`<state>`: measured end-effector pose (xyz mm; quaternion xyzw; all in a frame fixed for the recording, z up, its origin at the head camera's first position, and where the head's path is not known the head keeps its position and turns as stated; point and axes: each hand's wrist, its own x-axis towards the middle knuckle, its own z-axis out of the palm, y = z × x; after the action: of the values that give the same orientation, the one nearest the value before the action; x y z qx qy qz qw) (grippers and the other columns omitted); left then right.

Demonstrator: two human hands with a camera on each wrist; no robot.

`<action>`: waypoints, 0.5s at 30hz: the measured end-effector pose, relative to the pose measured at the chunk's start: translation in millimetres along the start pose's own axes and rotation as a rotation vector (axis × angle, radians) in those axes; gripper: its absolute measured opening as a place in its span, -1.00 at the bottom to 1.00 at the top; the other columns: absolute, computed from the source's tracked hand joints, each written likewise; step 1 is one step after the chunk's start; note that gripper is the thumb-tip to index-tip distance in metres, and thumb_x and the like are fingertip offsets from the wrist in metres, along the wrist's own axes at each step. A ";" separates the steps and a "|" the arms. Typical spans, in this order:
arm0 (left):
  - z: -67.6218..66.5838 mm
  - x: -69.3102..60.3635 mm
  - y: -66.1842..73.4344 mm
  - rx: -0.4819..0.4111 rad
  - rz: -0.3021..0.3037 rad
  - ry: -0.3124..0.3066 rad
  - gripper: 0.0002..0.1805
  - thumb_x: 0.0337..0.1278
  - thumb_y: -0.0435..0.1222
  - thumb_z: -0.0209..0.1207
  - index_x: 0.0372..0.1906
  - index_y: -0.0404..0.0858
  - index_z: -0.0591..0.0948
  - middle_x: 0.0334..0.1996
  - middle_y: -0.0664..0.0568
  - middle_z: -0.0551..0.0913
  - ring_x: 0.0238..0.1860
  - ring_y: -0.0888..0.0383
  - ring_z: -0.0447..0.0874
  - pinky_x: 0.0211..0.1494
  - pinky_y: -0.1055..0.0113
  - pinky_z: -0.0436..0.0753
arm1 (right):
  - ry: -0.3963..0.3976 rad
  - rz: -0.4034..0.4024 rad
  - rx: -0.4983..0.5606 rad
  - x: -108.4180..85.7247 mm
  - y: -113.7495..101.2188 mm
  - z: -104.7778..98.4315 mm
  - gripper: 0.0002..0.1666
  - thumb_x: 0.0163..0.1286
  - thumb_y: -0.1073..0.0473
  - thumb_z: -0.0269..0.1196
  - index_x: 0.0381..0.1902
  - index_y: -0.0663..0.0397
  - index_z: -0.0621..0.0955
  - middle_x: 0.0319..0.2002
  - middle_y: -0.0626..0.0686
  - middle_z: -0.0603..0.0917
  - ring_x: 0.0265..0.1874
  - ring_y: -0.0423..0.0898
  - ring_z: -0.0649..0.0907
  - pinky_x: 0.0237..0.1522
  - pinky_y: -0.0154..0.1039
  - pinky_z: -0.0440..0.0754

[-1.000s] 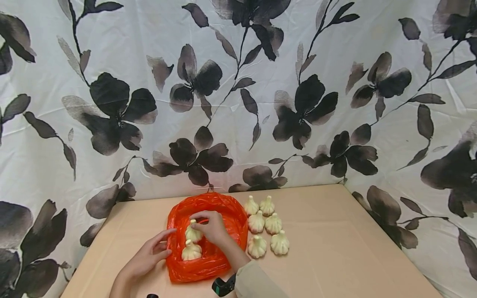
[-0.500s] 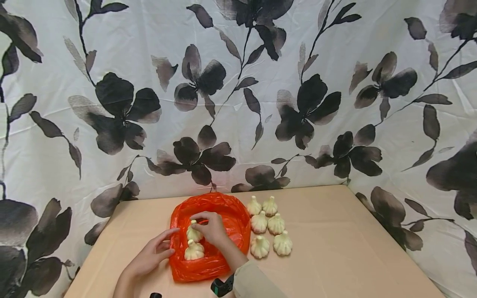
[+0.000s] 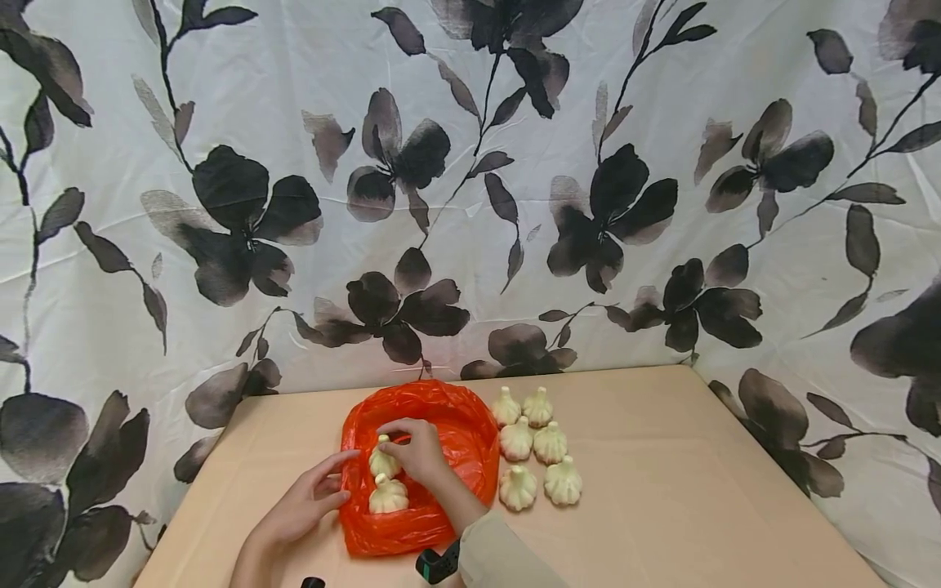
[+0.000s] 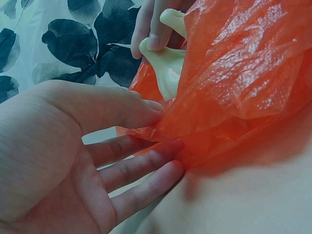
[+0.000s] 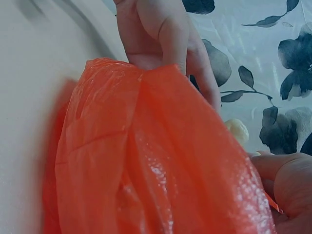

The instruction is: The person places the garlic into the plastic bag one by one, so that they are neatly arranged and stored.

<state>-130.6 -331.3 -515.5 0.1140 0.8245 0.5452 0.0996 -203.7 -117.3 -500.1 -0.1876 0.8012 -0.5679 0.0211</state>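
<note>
Floral cloth (image 3: 485, 253) behind, counter (image 3: 698, 490) below: barely a change

Over the last second only the head view swings slightly; the left hand (image 3: 305, 506) still pinches the bag's rim, the right hand (image 3: 421, 451) the far bulb (image 3: 383, 464) by its neck, inside the red bag (image 3: 403, 536). The near bulb (image 3: 389, 496) sits just before it; six bulbs (image 3: 516, 441) stand outside, unmoved. Probably, then, the far bulb's handling is unfinished.

I can see a glossy red plastic bag (image 5: 141, 151) bulging up, its rim covering part of each hand. The left hand (image 5: 170, 39) meets it at the left; a pale garlic bulb (image 5: 238, 130) peeks past the far edge, close by the right hand (image 5: 290, 187), with floral cloth (image 5: 268, 48) beyond and tabletop (image 5: 27, 126) nearer
</note>
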 end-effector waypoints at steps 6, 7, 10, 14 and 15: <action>6.2 4.9 0.2 0.026 -0.038 0.033 -0.34 0.28 -0.26 0.15 0.44 -0.12 0.23 0.32 -0.31 0.34 0.16 -0.13 0.53 0.11 0.23 0.60 | -0.028 -0.005 -0.006 6.3 3.2 -3.9 -0.76 0.23 0.22 0.34 -0.12 -0.07 0.74 -0.16 -0.17 0.74 -0.18 -0.21 0.64 -0.11 -0.32 0.68; 7.0 5.7 0.2 0.028 -0.036 0.036 -0.34 0.28 -0.26 0.15 0.44 -0.12 0.23 0.32 -0.30 0.35 0.16 -0.13 0.53 0.11 0.22 0.60 | -0.033 -0.011 -0.006 7.4 3.6 -4.5 -0.76 0.23 0.22 0.34 -0.12 -0.07 0.74 -0.16 -0.16 0.74 -0.19 -0.21 0.64 -0.11 -0.31 0.68; 9.2 8.0 0.4 0.030 -0.017 0.042 -0.34 0.29 -0.27 0.14 0.45 -0.16 0.22 0.31 -0.33 0.35 0.15 -0.13 0.54 0.07 0.32 0.60 | -0.046 -0.021 -0.008 10.5 5.1 -6.4 -0.76 0.23 0.23 0.34 -0.12 -0.06 0.74 -0.17 -0.15 0.74 -0.21 -0.23 0.64 -0.10 -0.31 0.68; 12.8 11.2 -0.5 0.024 -0.007 0.050 -0.34 0.29 -0.29 0.14 0.45 -0.19 0.21 0.29 -0.35 0.36 0.14 -0.11 0.55 0.02 0.44 0.56 | -0.063 -0.025 -0.004 14.7 9.0 -9.1 -0.76 0.23 0.24 0.35 -0.13 -0.05 0.74 -0.20 -0.15 0.74 -0.26 -0.27 0.62 -0.12 -0.34 0.67; 13.7 12.1 -0.8 0.025 -0.011 0.056 -0.34 0.29 -0.28 0.14 0.45 -0.18 0.22 0.28 -0.34 0.37 0.14 -0.11 0.56 0.02 0.44 0.57 | -0.066 -0.027 0.002 15.8 10.0 -9.8 -0.76 0.22 0.24 0.35 -0.13 -0.04 0.74 -0.21 -0.15 0.75 -0.27 -0.28 0.62 -0.13 -0.34 0.67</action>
<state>-138.3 -316.0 -522.0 0.0953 0.8343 0.5374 0.0781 -223.6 -110.8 -502.9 -0.2171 0.7970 -0.5622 0.0400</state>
